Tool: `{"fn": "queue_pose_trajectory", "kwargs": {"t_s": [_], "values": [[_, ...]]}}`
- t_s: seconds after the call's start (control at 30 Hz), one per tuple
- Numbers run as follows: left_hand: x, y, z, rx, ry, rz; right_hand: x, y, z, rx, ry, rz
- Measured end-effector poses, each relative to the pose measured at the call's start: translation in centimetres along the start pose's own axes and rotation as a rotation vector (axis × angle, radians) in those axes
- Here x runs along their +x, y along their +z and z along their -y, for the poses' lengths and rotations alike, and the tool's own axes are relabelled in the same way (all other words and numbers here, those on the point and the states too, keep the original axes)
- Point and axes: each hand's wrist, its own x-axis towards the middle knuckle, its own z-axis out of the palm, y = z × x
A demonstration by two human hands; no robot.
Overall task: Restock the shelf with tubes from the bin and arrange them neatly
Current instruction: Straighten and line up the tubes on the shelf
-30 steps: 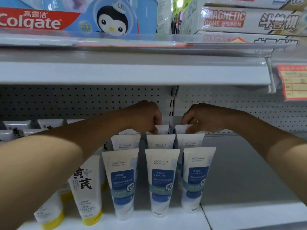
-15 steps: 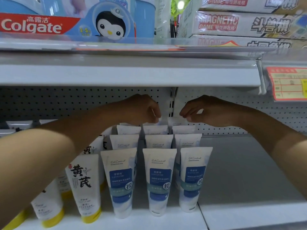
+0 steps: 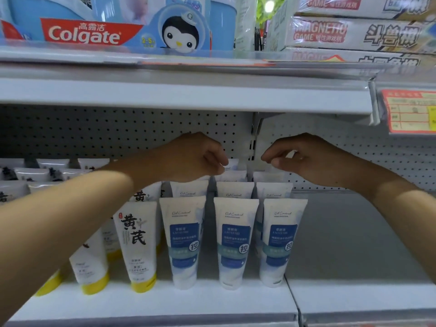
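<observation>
Three columns of white tubes with blue labels stand cap-down on the white shelf (image 3: 354, 291), with front tubes on the left (image 3: 186, 241), in the middle (image 3: 236, 244) and on the right (image 3: 280, 241). More rows run back to the pegboard. My left hand (image 3: 195, 156) hovers over the back of the left and middle columns with its fingers curled together, just above a rear tube's crimped end (image 3: 232, 165). Over the back of the right column, my right hand (image 3: 304, 159) has thumb and fingers pinched on nothing. No bin is in view.
White tubes with yellow caps (image 3: 136, 244) fill the shelf to the left under my left forearm. Bare shelf lies to the right of the blue-label tubes. The upper shelf edge (image 3: 188, 95) overhangs the hands, carrying Colgate boxes (image 3: 94, 34) and game boxes (image 3: 354, 31). A price tag (image 3: 410, 112) hangs right.
Both hands have lifted off the crimped tops of the rear tubes and drawn slightly apart. The tubes stay standing in their rows.
</observation>
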Motion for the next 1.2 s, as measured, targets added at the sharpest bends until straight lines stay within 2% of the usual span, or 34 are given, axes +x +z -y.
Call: {"fn": "queue_pose_trajectory", "kwargs": {"t_s": [0.27,0.43,0.63,0.87,1.2], "values": [[-2.5,0.6,-1.7,-0.025,0.090,0.037,-4.0,-0.3,3.1,0.024,0.139,-0.026],[-3.8,1.8,-2.9,0.196,0.080,0.127,-6.7,0.3,4.5,0.105,0.279,-0.050],[-4.7,2.4,-3.5,0.284,0.101,0.156,-8.2,1.8,4.7,0.084,0.348,-0.020],[-4.7,3.1,-3.9,0.280,0.032,0.162,-7.5,2.5,4.2,0.043,0.362,0.026],[-4.8,3.4,-4.5,0.279,-0.056,0.137,-7.0,2.2,3.5,-0.046,0.244,0.095]]}}
